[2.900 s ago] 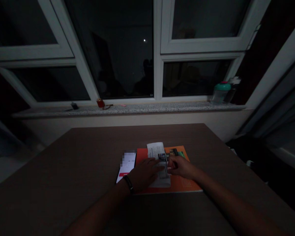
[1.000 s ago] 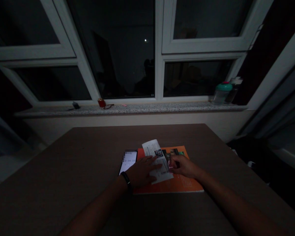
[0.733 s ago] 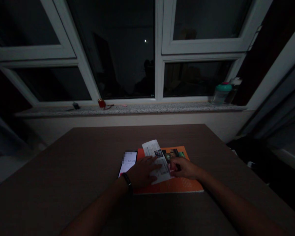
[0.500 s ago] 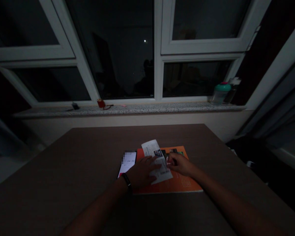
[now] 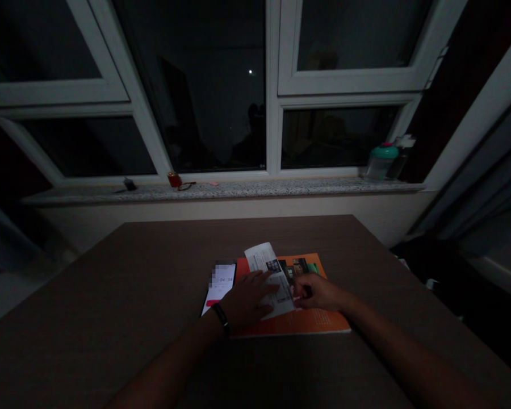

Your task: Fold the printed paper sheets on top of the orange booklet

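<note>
A white printed sheet of paper [image 5: 261, 255] lies slanted on an orange book [image 5: 323, 319]. My left hand [image 5: 249, 298], with a dark band at the wrist, rests flat on the paper, fingers spread. At the paper's right edge, my right hand [image 5: 317, 292] is closed in a pinch. Something small and pinkish shows by its fingertips, too dim to name. Dark and green pictures on the book cover show above that hand. Just left of the book lies a phone [image 5: 221, 281] with its screen lit, partly behind my left hand.
The brown table [image 5: 153, 261] reaches to the wall below the window. On the speckled sill [image 5: 255, 188] stand a small red jar [image 5: 174, 180], a small dark bottle [image 5: 129, 184] and a teal-lidded bottle [image 5: 382, 162]. A grey curtain [image 5: 485, 147] hangs at the right.
My right hand has slid down a little along the paper's right edge, towards me, still pinched. My left hand stays on the paper. The sheet and book look unmoved.
</note>
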`<state>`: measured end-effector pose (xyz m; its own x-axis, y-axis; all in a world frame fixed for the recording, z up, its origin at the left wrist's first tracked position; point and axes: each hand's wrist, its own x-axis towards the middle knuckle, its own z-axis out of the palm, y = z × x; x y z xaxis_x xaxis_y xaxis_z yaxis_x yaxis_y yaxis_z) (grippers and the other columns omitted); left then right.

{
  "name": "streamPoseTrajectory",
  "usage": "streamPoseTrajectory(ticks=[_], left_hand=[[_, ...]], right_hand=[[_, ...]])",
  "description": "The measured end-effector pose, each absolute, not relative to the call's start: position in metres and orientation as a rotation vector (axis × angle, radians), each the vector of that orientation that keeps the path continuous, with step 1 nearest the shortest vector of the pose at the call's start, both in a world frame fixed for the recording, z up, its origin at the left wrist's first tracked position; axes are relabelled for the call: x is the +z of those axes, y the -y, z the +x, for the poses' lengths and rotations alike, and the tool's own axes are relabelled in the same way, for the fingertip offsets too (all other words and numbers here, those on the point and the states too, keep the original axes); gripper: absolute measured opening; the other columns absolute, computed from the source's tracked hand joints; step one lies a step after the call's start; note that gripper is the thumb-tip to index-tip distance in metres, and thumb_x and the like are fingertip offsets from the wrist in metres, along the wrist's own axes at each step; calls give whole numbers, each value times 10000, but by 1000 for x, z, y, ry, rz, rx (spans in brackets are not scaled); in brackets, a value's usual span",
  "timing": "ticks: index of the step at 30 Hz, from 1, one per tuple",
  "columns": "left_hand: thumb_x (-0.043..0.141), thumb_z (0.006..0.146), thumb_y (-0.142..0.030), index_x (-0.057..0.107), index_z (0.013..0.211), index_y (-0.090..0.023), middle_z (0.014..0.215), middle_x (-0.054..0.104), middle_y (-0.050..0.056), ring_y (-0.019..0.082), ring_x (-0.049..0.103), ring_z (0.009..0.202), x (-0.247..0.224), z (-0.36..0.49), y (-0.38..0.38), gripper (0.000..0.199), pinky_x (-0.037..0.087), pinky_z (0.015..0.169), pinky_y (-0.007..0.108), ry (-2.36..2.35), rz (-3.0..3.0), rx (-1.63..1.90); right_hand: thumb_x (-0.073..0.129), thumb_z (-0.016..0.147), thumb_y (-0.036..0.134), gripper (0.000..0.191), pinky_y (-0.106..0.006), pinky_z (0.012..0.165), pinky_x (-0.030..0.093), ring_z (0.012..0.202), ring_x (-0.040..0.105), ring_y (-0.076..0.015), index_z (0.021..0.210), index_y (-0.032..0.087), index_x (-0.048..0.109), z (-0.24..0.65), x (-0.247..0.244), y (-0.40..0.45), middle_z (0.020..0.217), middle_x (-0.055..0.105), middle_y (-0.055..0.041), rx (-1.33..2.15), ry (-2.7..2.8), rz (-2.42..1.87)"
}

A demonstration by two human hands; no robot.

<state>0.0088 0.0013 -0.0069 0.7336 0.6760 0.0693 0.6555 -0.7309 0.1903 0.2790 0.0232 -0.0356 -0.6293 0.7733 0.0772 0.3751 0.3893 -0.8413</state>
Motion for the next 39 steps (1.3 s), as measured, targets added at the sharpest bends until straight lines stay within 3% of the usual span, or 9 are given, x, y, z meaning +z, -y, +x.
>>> streamPoseTrajectory(ticks=[11, 19, 26, 33, 39], left_hand=[[677, 831, -419, 475, 1358, -293, 1514, 352, 81, 359, 335, 1362, -1, 10, 2, 579, 313, 1091, 536, -1051, 2750, 242], [694, 820, -401, 479, 1355, -279, 1507, 367, 85, 368, 332, 1357, -1, 10, 2, 589, 309, 1082, 562, -1044, 2768, 240], [696, 832, -309, 546, 1200, -233, 1377, 481, 90, 289, 422, 1284, 0, 15, 4, 404, 369, 1060, 472, -1008, 2764, 372], [720, 798, -299, 524, 1190, -232, 1285, 520, 88, 281, 463, 1221, 0, 24, 9, 443, 407, 1016, 454, -1063, 2727, 441], [720, 796, -323, 503, 1207, -225, 1326, 495, 97, 289, 450, 1237, -1, 23, 10, 475, 391, 1036, 460, -1077, 2732, 423]], right_hand=[[697, 746, 259, 205, -202, 517, 319, 578, 437, -105, 716, 188, 506, 274, -40, -27, 669, 503, 37, 1016, 2162, -992], [708, 748, 347, 271, -209, 520, 328, 568, 441, -103, 710, 190, 490, 274, -39, -28, 694, 543, 22, 1165, 1930, -966], [689, 754, 255, 172, -198, 501, 307, 549, 431, -102, 733, 186, 534, 262, -40, -20, 617, 478, 51, 1021, 1980, -1080], [701, 727, 197, 164, -196, 504, 309, 568, 454, -103, 726, 183, 538, 254, -36, -10, 639, 514, 45, 1012, 2088, -1055], [672, 753, 216, 194, -202, 516, 319, 574, 449, -109, 681, 190, 494, 247, -38, -15, 634, 494, 42, 958, 1907, -1109]])
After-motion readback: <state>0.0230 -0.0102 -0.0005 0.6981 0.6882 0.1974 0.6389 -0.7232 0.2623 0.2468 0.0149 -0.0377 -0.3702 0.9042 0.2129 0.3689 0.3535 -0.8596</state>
